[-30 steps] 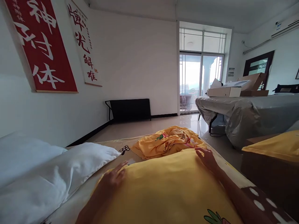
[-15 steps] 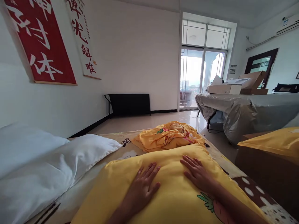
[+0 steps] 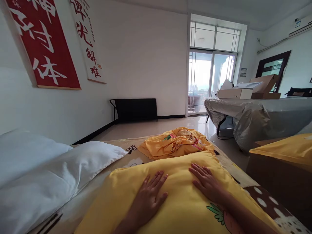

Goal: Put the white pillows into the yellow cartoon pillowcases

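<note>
Since a second ago, our left hand (image 3: 148,199) and right hand (image 3: 207,182) have shifted from the pillow's (image 3: 176,198) edges onto its top, flat, fingers slightly spread. We seem to be smoothing it on the blanket (image 3: 258,191); moving on calls for lifting both palms. We count one yellow pillow, two white pillows (image 3: 65,175), one crumpled cloth (image 3: 176,144).

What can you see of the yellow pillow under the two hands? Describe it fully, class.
The yellow pillow looks plump, in smooth, faintly shiny fabric with soft creases and a seamed edge. A printed plant with green leaves and a reddish body shows near its lower right. It lies flat on a patterned blanket, just nearer than a crumpled orange cloth. The left hand and right hand rest on top, fingers slightly spread. Its near end runs out of view.
</note>
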A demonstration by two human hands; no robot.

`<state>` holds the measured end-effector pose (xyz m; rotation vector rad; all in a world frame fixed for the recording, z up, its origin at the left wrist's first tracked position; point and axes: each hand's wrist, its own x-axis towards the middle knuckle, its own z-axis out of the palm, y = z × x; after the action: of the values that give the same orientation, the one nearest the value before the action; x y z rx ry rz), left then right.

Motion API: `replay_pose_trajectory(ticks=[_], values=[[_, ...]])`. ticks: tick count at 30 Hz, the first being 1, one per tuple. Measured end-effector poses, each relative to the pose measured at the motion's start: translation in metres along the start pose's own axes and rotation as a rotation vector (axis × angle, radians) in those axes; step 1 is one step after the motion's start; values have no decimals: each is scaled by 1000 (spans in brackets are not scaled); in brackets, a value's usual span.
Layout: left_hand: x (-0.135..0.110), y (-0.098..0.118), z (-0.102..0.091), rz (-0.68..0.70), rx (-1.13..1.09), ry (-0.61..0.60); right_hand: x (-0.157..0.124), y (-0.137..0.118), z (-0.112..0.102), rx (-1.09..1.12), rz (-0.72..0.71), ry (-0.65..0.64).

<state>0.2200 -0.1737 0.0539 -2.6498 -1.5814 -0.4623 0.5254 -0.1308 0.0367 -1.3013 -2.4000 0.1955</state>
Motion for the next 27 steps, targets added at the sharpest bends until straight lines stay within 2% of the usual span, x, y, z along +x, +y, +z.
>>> replay_pose_trajectory(ticks=[17, 22, 27], values=[[0, 1, 2, 6, 15, -13, -1, 1, 1, 26, -4, 2], [-1, -2, 5, 48, 38, 61, -2, -1, -2, 27, 2, -9], [0, 0, 5, 53, 76, 71, -1, -5, -3, 10, 15, -10]])
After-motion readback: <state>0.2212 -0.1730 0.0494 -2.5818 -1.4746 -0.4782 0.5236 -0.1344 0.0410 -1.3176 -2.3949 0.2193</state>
